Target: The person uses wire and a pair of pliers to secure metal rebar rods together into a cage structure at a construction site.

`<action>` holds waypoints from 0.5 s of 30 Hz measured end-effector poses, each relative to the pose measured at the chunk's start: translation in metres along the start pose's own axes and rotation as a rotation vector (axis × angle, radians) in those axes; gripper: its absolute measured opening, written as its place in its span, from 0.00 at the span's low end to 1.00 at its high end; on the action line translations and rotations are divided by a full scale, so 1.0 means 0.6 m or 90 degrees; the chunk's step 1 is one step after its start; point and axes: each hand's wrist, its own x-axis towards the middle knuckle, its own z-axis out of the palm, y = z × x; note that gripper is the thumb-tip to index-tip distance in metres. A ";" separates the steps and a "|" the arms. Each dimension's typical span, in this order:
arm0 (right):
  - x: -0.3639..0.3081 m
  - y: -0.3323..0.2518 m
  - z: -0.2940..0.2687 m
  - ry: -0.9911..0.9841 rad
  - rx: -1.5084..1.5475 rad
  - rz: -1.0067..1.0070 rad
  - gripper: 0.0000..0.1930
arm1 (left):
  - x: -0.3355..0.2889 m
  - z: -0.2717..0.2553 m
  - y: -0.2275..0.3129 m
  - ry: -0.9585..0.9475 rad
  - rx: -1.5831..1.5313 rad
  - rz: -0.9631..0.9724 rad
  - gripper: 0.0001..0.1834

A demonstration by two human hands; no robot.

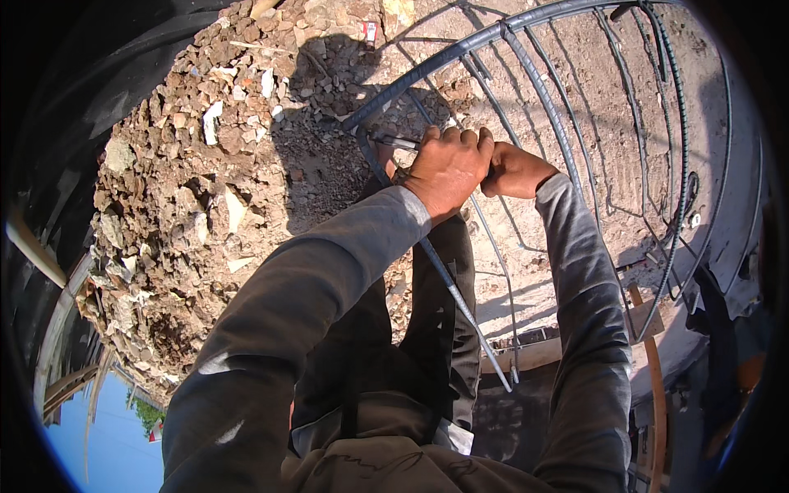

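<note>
My left hand is closed in a fist beside a corner of the steel rebar cage. From its left side sticks out a shiny metal tool; its far end lies by the cage corner, and I cannot tell its exact kind. Right against it, my right hand is also closed, its fingers curled inward, and what they hold is hidden. A thick ribbed rebar runs along the top of the cage. Another long bar passes under my left forearm and slants down toward my legs. Thinner crossing rods lie beneath my hands.
Broken rubble covers the ground to the left. The rebar cage spreads right, with curved bars standing out over pale soil. A wooden strip lies at the lower right. Dark sheeting hangs at the far left. A small red and white packet lies ahead.
</note>
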 end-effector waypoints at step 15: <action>0.023 0.053 0.075 0.598 -0.375 -0.179 0.40 | 0.097 -0.041 -0.051 -0.464 -0.189 -0.064 0.33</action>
